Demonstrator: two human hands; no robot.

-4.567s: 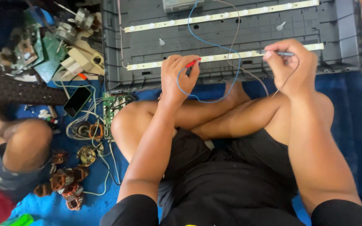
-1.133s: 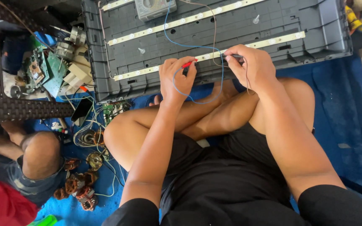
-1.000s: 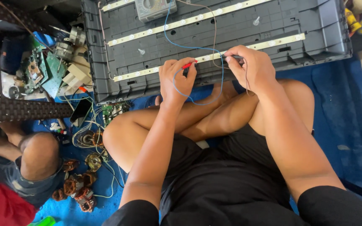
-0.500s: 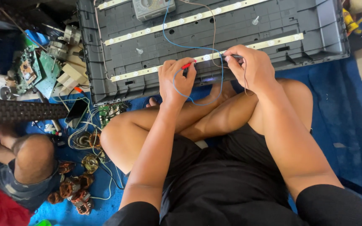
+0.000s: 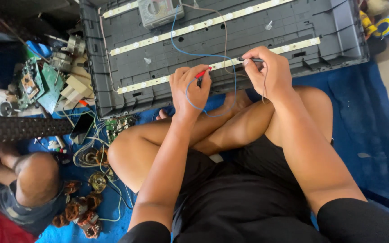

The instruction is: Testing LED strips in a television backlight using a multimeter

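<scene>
Grey ribbed plastic forms the shallow open panel housing that lies on the blue mat in front of the seated person, and it works as a tray: inside it run three long white light strips dotted with small round lenses, the nearest light strip slanting across its lower edge, with a grey meter resting near the top wall.

The left hand is curled tight around a red probe, whose tip points up and right onto the nearest strip; the probe sits between thumb and forefinger, at the top of the fist. The right hand pinches a thin black probe between thumb and fingertips, its point lying leftwards, at or just above the same strip (whether it actually touches cannot be told). The two probe tips are near each other but apart. A blue wire loops from the meter down past the left hand, and a thinner pale wire arcs toward the right hand.

To the left of the housing lies a heap of green circuit boards and loose parts. Lower down, on the mat, sit copper-wound motor coils and tangled cables, beside another person's bent knee.
</scene>
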